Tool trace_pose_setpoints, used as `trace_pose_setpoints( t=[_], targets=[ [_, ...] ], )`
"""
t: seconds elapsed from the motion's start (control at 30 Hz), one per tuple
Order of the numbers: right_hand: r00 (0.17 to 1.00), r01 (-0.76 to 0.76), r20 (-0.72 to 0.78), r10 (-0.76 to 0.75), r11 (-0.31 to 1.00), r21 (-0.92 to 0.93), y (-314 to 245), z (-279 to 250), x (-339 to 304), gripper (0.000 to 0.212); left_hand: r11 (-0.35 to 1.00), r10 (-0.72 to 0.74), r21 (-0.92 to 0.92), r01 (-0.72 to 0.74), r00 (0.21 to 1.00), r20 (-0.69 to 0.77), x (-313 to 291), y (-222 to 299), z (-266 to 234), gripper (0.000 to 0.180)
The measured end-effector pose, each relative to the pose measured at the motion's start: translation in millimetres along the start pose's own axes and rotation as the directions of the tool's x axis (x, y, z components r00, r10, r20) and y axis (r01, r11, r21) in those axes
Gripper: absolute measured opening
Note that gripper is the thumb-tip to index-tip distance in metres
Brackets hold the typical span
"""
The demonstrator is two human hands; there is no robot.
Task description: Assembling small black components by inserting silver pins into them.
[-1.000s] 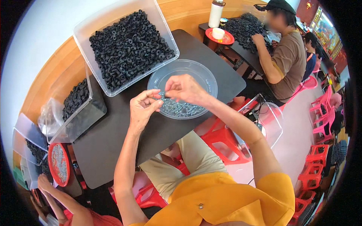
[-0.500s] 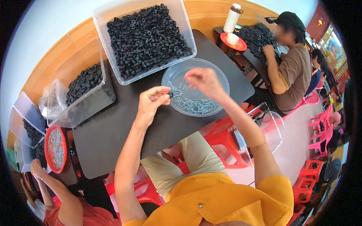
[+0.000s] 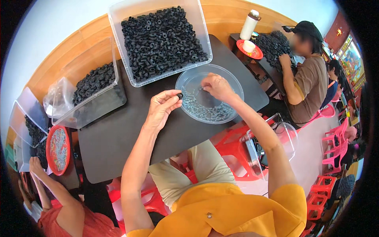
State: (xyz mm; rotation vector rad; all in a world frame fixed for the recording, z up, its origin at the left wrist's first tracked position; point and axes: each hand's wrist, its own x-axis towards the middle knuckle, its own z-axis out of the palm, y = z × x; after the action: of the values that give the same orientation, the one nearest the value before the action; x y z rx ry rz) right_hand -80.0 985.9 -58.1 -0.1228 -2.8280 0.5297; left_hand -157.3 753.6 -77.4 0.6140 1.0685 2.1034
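Observation:
My left hand (image 3: 162, 109) is closed, pinching a small black ring-shaped plastic part (image 3: 180, 96) between thumb and fingertips. It hovers at the left rim of a round clear tray (image 3: 239, 83) on the dark table. Small silvery springs (image 3: 205, 110) lie along the tray's left and near side. Over the tray's middle is my right hand (image 3: 218, 87), palm down, its fingertips drawn together; whatever lies between them is too small to make out. Behind the tray, a large translucent bin (image 3: 203, 27) holds a heap of similar black parts (image 3: 164, 43).
At the left stands another clear bin (image 3: 106, 100) of black parts, beside a plastic bag (image 3: 59, 96). A red tray (image 3: 49, 152) with silvery pieces is farther left, near a co-worker's hand (image 3: 36, 166). Another co-worker (image 3: 312, 79) sits right, by a white bottle (image 3: 249, 25).
My right hand, blurred and looser before, has its fingertips gathered over the tray. The black part in my left hand shows more clearly. The whole view has shifted slightly.

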Motion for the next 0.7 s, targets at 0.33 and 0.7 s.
trace_pose_setpoints(
  t=[0.33, 0.7],
  targets=[
    [0.989, 0.056, -0.139, -0.056, 0.998, -0.008, 12, 11, -2, 0.010, 1.000, -0.026, -0.006, 0.026, 1.000, 0.017, 1, 1, 4, 0.023],
    [0.980, 0.182, -0.051, -0.195, 0.966, -0.184, -1, 16, -10, 0.011, 0.999, -0.035, 0.012, 0.035, 0.999, -0.012, 0, 0, 5, 0.022]
  ],
)
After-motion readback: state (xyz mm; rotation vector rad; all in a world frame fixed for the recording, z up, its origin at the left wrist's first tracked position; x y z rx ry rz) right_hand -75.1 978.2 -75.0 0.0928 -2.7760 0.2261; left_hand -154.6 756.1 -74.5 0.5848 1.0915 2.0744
